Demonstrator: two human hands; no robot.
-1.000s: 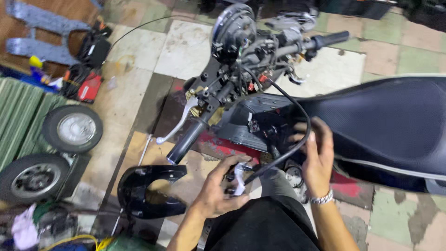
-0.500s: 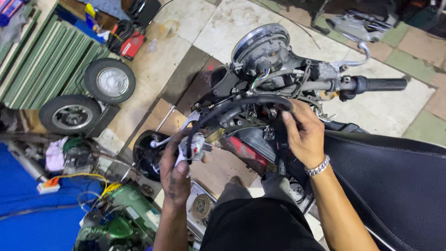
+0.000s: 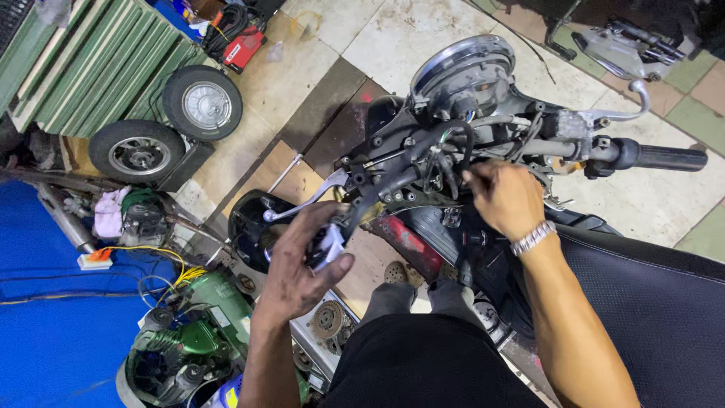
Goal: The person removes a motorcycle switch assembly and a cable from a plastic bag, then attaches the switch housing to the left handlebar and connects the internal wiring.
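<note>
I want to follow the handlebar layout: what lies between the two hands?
In the head view, the stripped handlebar's black stem clamp and cables lie between the left hand and the right hand.

We see a floor of worn pale and green tiles (image 3: pixel 377 38), with a flattened sheet of brown cardboard (image 3: pixel 291 181) under the scooter's front. On the far left two small wheels (image 3: pixel 202 102) rest beside green corrugated panels (image 3: pixel 91 68), a red tool (image 3: pixel 243 47) beyond them. At the near left a blue tarp (image 3: pixel 53 347) covers the floor, with a green engine (image 3: pixel 192 340) beside it.
</note>
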